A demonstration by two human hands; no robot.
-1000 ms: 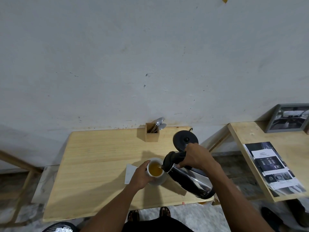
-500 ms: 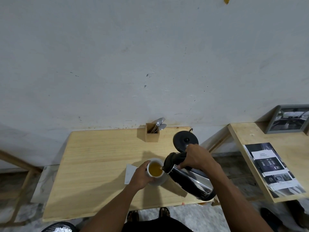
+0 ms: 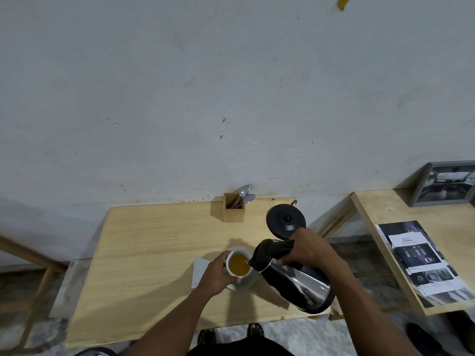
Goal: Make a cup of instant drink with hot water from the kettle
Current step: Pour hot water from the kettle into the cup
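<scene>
A white cup (image 3: 239,264) holding amber liquid stands on a white saucer (image 3: 245,284) on the wooden table (image 3: 154,253). My left hand (image 3: 215,275) wraps the cup's left side. My right hand (image 3: 307,249) grips the black handle of a steel kettle (image 3: 295,278), which is tilted left with its spout at the cup's right rim. The kettle's round black base (image 3: 285,221) sits behind my right hand, with nothing on it.
A wooden holder with spoons (image 3: 233,209) stands at the table's back edge against the wall. A white paper (image 3: 200,271) lies left of the saucer. To the right, a second table (image 3: 385,214) carries a leaflet (image 3: 419,260) and a framed picture (image 3: 444,183).
The kettle stays tilted over the cup with both hands in place; the amber liquid stands slightly higher in the cup. The view has shifted a little.
</scene>
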